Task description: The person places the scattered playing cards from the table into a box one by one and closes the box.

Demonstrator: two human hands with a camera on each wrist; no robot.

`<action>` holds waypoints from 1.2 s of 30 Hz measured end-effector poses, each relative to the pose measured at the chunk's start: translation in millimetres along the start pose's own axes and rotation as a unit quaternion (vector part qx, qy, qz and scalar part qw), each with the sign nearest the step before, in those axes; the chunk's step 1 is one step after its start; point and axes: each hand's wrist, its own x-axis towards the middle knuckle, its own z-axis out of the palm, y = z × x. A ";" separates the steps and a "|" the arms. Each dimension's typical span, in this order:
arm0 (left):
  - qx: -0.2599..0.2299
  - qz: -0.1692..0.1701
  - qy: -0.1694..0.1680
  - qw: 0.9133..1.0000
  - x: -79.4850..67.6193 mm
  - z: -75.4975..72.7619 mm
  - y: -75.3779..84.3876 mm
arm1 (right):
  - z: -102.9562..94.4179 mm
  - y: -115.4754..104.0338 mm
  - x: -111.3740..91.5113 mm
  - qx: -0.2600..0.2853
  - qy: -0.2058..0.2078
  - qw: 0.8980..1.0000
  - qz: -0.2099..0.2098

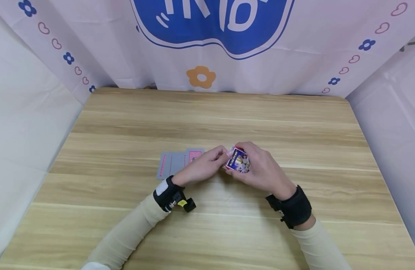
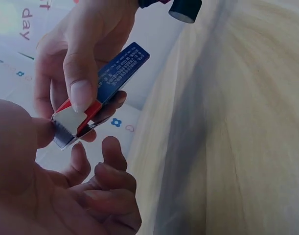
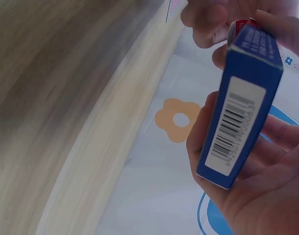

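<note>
My right hand (image 1: 262, 168) grips a small blue-and-red playing card box (image 1: 240, 161), its thumb along one side and fingers along the other. A barcode label (image 3: 233, 126) shows on the narrow side of the box in the right wrist view. At the box's far end, a white flap (image 2: 71, 120) sits beside the right thumb. My left hand (image 1: 207, 164) reaches to this end, with its thumb tip touching there. The other left fingers (image 2: 110, 188) bend loosely below the box, apart from it.
Playing cards (image 1: 173, 165) with pink-patterned backs lie overlapping on the wooden table (image 1: 207, 116), left of the box and partly behind the left hand. A white printed curtain (image 1: 126, 67) hangs along the table's back edge. Black camera straps (image 1: 293, 206) circle both wrists.
</note>
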 end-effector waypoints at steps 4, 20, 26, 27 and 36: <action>0.041 0.011 -0.003 0.999 -0.1 -9.9 -3.5 | -0.4 1.3 -0.6 0.000 -0.002 1.000 0.002; 0.328 -0.075 0.053 0.940 -5.4 -59.5 -26.5 | -0.9 0.0 0.3 0.007 -0.035 0.999 0.036; 0.324 -0.063 0.054 0.942 -3.1 -59.0 -28.2 | -0.7 -0.4 0.4 0.007 -0.042 0.998 0.044; 0.319 -0.060 0.049 0.945 -2.9 -59.2 -27.6 | -0.5 -0.2 0.3 0.007 -0.043 0.998 0.044; 0.155 0.025 0.038 0.987 -9.5 -58.8 -9.7 | 0.2 0.0 0.4 0.001 -0.032 0.999 0.024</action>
